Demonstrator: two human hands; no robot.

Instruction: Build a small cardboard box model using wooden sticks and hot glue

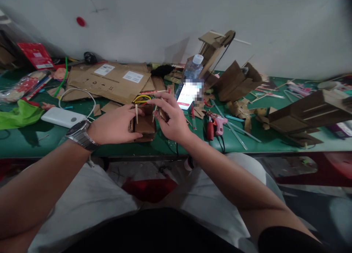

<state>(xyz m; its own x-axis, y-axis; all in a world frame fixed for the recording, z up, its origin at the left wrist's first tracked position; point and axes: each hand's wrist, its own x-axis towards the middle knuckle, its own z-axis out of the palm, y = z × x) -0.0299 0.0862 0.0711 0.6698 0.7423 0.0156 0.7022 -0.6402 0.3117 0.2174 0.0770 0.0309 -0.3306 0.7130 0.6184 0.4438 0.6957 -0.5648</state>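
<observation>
We see a small open cardboard box [145, 125] near the front edge of the green table [33, 143], about in the middle of its length. The inside of the box looks bare, and a thin wooden stick [136, 113] stands upright at its left wall. The left hand [117, 126] comes in from the left with a watch [79, 134] on the wrist; its fingers are closed around the left side of the box, with the thumb near the stick. The right hand [170, 117] is raised just beside the right wall of the box, palm turned to the left. Its fingers are pinched together on a small brown cardboard piece [164, 115]. Behind the hands, a water bottle [192, 71] stands toward the back edge, with a phone [188, 95] leaning before it. A pink glue gun [218, 123] lies to the right of the hands.
</observation>
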